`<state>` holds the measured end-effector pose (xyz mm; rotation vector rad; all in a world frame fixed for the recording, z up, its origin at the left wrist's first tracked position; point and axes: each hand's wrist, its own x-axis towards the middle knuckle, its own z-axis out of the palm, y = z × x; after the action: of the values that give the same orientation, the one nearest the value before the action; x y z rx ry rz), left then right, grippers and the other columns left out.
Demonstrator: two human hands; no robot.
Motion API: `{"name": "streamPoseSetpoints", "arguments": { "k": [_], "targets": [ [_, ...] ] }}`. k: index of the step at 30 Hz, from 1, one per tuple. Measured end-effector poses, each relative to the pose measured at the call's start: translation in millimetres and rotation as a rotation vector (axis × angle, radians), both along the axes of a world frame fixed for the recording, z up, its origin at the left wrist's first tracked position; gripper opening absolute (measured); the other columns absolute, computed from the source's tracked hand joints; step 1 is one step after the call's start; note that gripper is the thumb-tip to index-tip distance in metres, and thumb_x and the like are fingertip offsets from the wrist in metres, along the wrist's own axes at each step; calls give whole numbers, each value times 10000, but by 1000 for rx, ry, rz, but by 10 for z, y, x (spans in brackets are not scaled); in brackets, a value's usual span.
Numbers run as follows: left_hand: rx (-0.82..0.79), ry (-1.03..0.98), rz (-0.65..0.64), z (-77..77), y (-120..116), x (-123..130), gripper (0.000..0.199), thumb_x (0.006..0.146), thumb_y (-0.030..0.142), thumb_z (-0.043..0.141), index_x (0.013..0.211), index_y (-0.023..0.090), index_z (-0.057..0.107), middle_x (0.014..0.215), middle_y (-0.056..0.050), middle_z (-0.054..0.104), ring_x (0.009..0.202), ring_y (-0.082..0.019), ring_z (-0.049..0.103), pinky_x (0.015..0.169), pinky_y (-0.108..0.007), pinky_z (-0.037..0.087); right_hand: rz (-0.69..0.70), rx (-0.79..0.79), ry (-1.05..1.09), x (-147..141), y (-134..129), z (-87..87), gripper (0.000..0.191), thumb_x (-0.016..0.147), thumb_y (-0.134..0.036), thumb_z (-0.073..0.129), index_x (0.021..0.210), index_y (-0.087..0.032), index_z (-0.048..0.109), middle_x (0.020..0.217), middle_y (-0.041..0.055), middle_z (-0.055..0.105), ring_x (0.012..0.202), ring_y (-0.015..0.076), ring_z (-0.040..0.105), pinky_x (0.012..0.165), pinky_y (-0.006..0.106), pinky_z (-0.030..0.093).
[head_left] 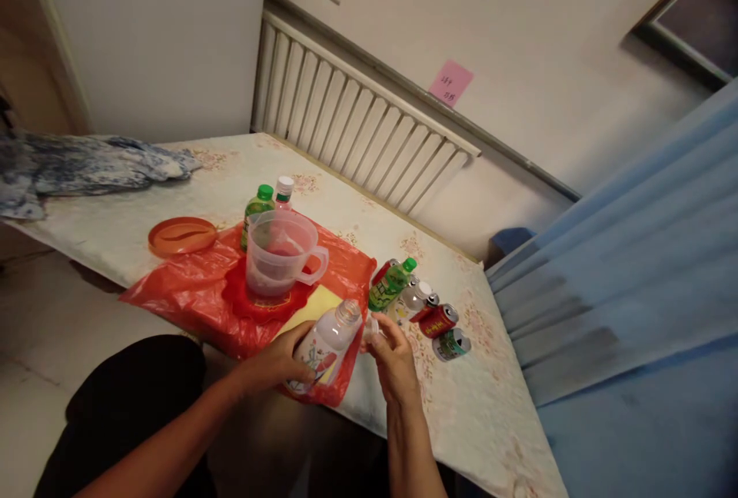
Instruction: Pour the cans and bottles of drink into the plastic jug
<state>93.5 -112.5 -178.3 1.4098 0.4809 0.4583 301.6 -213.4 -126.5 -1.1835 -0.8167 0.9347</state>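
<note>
So the left hand (282,356)'s fingers wrap an open, tilted clear plastic bottle (326,344) with a fruit label, nearer the person than the translucent plastic jug (270,267), the right hand (397,367)'s pinch a small white cap (372,327), and squeezing too hard could slosh stuff out.

Bag (173,294): thin plastic, red, glossy, wrinkled.
Jug (274,267): plastic, semi-transp., smooth.
Held bottle (326,348): clear plastic, shiny, w/ printed label.
Cans (438,320): metal, shiny rims.
Curtain (600,283): cloth, soft folds, matt.
Radiator (357,117): looks painted metal, smooth.
Wall note (451,83): paper, pink, matt.
</note>
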Motion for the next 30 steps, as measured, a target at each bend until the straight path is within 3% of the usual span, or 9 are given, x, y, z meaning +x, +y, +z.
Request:
{"name": "streamPoseSetpoints", "arguments": {
  "k": [7, 11, 18, 30],
  "targets": [
    [135, 102, -2, 173, -338, 124, 795, 560, 372, 737, 1301, 220, 490, 1259, -43, 616, 1160, -313, 548, 983, -405, 453, 134, 25, -229, 139, -325, 504, 376, 716, -334, 805, 1071, -247, 721, 801, 0, 653, 701, 165, 590, 684, 295, 491],
    [189, 129, -16, 266, -469, 174, 721, 568, 368, 718, 1247, 226, 521, 1215, -29, 632, 1163, -307, 540, 976, -388, 449, 134, 47, -419, 214, -459, 673, 341, 735, -329, 787, 1066, -265, 741, 871, 9, 623, 685, 148, 531, 636, 272, 447],
    [261, 176, -46, 376, -622, 256, 724, 570, 326, 701, 1260, 204, 519, 1171, -37, 638, 1070, -284, 588, 904, -351, 477, 189, 64, -666, 363, -605, 811, 307, 750, -331, 791, 1051, -284, 756, 956, 29, 626, 731, 163, 520, 666, 277, 422],
    [288, 211, -50, 390, -674, 245, 695, 570, 258, 681, 1245, 186, 534, 1156, -38, 643, 1052, -271, 590, 903, -354, 478, 260, 34, -770, 398, -627, 820, 283, 772, -302, 793, 1053, -286, 762, 913, 20, 621, 725, 160, 521, 652, 267, 415]
  ]
}}
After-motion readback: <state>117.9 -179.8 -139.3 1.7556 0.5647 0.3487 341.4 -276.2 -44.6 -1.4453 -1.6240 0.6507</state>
